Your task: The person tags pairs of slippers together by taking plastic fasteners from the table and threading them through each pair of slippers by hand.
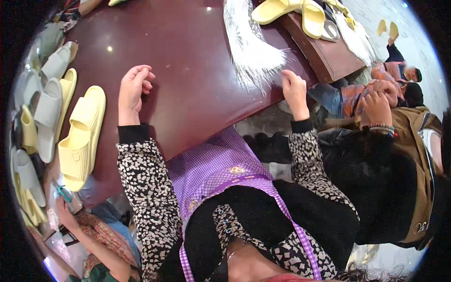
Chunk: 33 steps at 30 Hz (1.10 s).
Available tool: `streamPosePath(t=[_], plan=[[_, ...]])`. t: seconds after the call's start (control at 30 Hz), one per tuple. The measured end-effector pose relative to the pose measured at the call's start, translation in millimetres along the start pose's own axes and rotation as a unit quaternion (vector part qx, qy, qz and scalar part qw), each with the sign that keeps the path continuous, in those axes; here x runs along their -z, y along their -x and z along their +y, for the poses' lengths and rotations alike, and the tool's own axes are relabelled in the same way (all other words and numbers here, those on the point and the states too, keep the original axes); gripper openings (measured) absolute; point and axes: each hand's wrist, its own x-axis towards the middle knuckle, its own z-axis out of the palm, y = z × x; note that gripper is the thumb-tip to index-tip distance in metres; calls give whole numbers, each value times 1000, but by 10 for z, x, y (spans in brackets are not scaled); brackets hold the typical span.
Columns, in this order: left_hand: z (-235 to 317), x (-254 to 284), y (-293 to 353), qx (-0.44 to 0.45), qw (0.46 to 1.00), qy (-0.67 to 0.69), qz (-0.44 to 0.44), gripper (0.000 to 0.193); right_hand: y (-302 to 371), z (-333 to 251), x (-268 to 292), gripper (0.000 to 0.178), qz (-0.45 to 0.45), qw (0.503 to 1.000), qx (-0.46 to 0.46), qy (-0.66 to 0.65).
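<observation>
My left hand (135, 89) is raised over the near left part of the dark red table, its fingers curled together. Whatever it may hold is hidden or too thin to see. A pale yellow slide slipper (83, 136) lies to its left. On the right, beyond the table's near edge, my right hand (295, 89) is closed with thumb and fingers together. Its contents, if any, cannot be made out. Just beyond it spread the loose ends of a bundle of thin white strands (253, 51), which lies on the table.
Grey slippers (48, 120) and yellow ones crowd the left edge. At the far right, more yellow slippers (312, 19) rest on a brown box (324, 47). A co-worker's hand with a beaded bracelet (378, 110) is close on my right; another person's arm (94, 244) reaches in at lower left.
</observation>
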Motion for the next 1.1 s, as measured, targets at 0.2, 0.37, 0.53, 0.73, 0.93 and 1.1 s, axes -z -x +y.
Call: streamPosePath(t=[0.2, 0.37, 0.53, 0.73, 0.93, 1.1], plan=[[36, -46, 29, -27, 999, -16, -4, 14, -65, -923, 399, 17, -72, 978, -110, -162], [189, -607, 346, -151, 984, -91, -2, 7, -14, -1258, 543, 18, -10, 972, 18, -233], [12, -1565, 800, -319, 925, -172, -117, 16, 51, -1403, 549, 13, 13, 943, 43, -329], [-149, -1923, 945, -325, 923, -93, -182, 22, -75, -1569, 729, 12, -5, 881, 92, -463], [-329, -1801, 1016, -191, 974, -54, -105, 18, -34, -1365, 651, 17, -158, 766, -25, -622], [-389, -1642, 1095, -136, 987, 75, -37, 16, -273, -1073, 401, 50, -220, 650, 19, -727]])
